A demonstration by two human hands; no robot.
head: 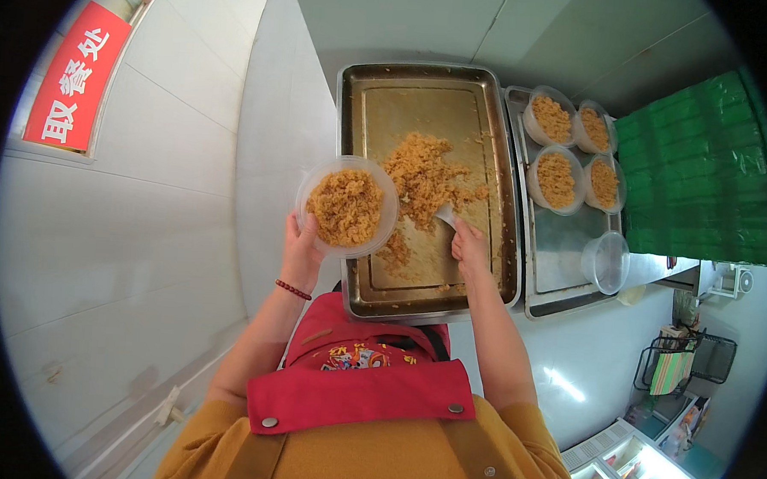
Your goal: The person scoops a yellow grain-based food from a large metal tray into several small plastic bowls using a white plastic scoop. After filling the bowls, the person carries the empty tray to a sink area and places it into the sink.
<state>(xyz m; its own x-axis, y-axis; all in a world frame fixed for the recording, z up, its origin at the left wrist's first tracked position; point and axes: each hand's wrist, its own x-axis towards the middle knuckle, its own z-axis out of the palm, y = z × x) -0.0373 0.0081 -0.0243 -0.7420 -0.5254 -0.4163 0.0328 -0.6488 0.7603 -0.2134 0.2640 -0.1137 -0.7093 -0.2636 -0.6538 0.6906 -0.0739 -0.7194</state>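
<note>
My left hand (303,245) holds a round clear plastic bowl (390,230) by its near left rim, thumb over the edge. Seasoned cooked rice (345,207) fills much of that bowl, which hangs over the left edge of a large metal baking tray (413,298). Around the handle of a pale scoop or rice paddle (447,215), the fingers of my right hand (470,246) are closed. The scoop's head touches a loose heap of the same rice (425,171) on the tray; part of it is hidden by rice.
To the right, a second metal tray (553,260) carries several plastic bowls of rice (556,179) and one bowl without rice (605,262). Green plastic-wrapped stacks (694,176) stand beyond it. A white wall (165,230) is on my left, and a lit display fridge (636,469) lower right.
</note>
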